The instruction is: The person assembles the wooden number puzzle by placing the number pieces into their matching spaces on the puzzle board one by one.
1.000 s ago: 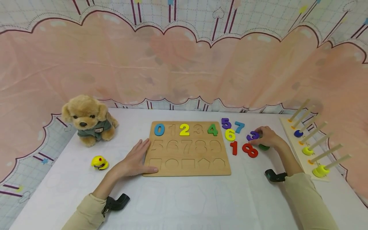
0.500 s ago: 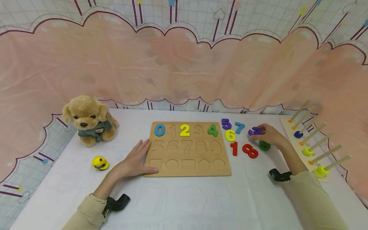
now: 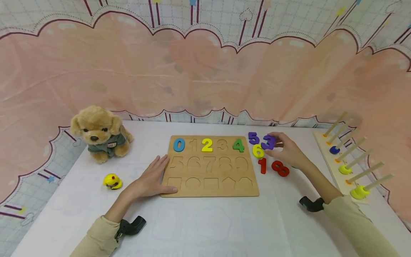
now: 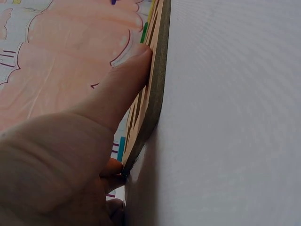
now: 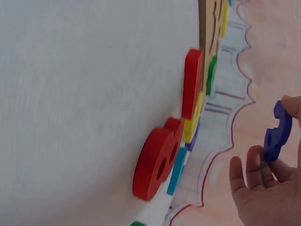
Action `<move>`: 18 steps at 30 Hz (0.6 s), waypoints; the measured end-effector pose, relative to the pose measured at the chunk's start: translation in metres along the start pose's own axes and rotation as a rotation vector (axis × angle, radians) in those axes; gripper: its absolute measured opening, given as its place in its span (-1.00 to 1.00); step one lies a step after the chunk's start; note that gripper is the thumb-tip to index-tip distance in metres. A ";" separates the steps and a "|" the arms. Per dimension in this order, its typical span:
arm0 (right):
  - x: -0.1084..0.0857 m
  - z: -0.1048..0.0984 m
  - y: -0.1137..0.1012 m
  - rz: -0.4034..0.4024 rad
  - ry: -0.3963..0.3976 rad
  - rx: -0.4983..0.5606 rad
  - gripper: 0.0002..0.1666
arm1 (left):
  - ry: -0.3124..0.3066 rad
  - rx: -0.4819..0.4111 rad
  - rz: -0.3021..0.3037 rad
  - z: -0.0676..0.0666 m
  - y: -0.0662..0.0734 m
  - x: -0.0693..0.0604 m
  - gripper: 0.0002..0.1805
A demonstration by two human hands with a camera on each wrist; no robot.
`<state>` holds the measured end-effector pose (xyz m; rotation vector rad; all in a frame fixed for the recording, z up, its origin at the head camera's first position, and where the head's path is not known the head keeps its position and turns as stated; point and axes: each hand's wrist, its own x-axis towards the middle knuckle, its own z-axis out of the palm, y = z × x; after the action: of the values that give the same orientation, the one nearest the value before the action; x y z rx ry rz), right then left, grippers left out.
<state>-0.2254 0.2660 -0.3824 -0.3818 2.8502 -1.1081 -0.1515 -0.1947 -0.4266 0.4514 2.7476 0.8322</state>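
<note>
The wooden board (image 3: 199, 172) is touched at its left edge by the left hand (image 3: 148, 181), fingers straight; right of the board, by the right hand (image 3: 289, 150), the purple 3 (image 3: 269, 142) is pinched aloft, its unfilled recess (image 3: 222, 144) found leftward, in the board's top row.

Free tabletop (image 3: 212, 223) fronts the board (image 3: 221, 173); the yellow 6 (image 3: 255, 150) obstructs its right.

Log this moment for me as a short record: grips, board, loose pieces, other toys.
Right grip: pinches the purple 3 in the air
Left grip: rests on left side of the wooden board
Set in board: blue 0, yellow 2, green 4
Loose pieces: purple 5, yellow 6, red 1, red 8, blue piece, green piece mostly hidden
Other toys: plush dog, small yellow toy, peg stand
</note>
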 end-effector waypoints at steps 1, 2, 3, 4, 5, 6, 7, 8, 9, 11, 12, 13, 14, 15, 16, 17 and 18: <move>-0.001 0.002 -0.003 -0.018 -0.009 0.011 -0.24 | -0.001 -0.001 -0.001 0.000 0.000 0.000 0.27; -0.001 0.004 -0.005 -0.027 -0.019 0.017 -0.26 | -0.001 -0.002 -0.001 0.000 0.000 0.001 0.27; -0.002 0.006 -0.007 -0.041 -0.029 0.022 -0.28 | -0.001 -0.001 -0.001 0.000 0.001 0.001 0.27; -0.002 0.008 -0.009 -0.054 -0.040 0.025 -0.29 | -0.002 -0.002 -0.006 0.000 0.000 0.000 0.27; -0.002 0.010 -0.012 -0.068 -0.049 0.021 -0.31 | 0.000 -0.002 -0.004 0.000 0.001 0.000 0.27; -0.001 0.012 -0.014 -0.078 -0.055 0.017 -0.32 | 0.002 -0.002 0.001 0.000 0.001 0.000 0.27; -0.001 0.014 -0.015 -0.085 -0.063 0.015 -0.33 | 0.002 -0.003 0.003 0.000 0.001 0.000 0.27; 0.000 0.016 -0.017 -0.094 -0.069 0.008 -0.34 | 0.003 -0.002 0.004 0.000 0.001 -0.001 0.27; 0.000 0.019 -0.018 -0.101 -0.075 0.006 -0.34 | 0.002 -0.001 0.004 0.000 0.001 -0.001 0.27; 0.002 0.022 -0.021 -0.107 -0.080 -0.005 -0.35 | 0.001 -0.002 0.007 0.000 0.002 -0.001 0.27; 0.003 0.024 -0.022 -0.111 -0.083 -0.005 -0.35 | -0.001 -0.002 0.004 -0.001 0.002 -0.001 0.27; 0.004 0.025 -0.024 -0.114 -0.085 -0.008 -0.36 | -0.002 -0.003 0.000 -0.001 0.003 -0.001 0.27; 0.006 0.026 -0.025 -0.123 -0.088 -0.012 -0.36 | -0.001 -0.003 -0.001 -0.001 0.003 -0.001 0.27; 0.007 0.028 -0.026 -0.124 -0.089 -0.013 -0.37 | -0.001 -0.003 -0.002 -0.002 0.004 -0.001 0.27; 0.008 0.029 -0.027 -0.130 -0.093 -0.021 -0.37 | -0.001 -0.002 -0.003 -0.002 0.004 -0.001 0.27; 0.009 0.030 -0.028 -0.133 -0.098 -0.024 -0.37 | -0.002 -0.001 -0.004 -0.002 0.004 -0.001 0.27; 0.011 0.031 -0.029 -0.134 -0.107 -0.026 -0.37 | -0.005 0.001 -0.008 -0.003 0.004 -0.001 0.27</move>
<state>-0.2253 0.2219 -0.3854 -0.6228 2.7826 -1.0377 -0.1503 -0.1934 -0.4220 0.4421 2.7439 0.8270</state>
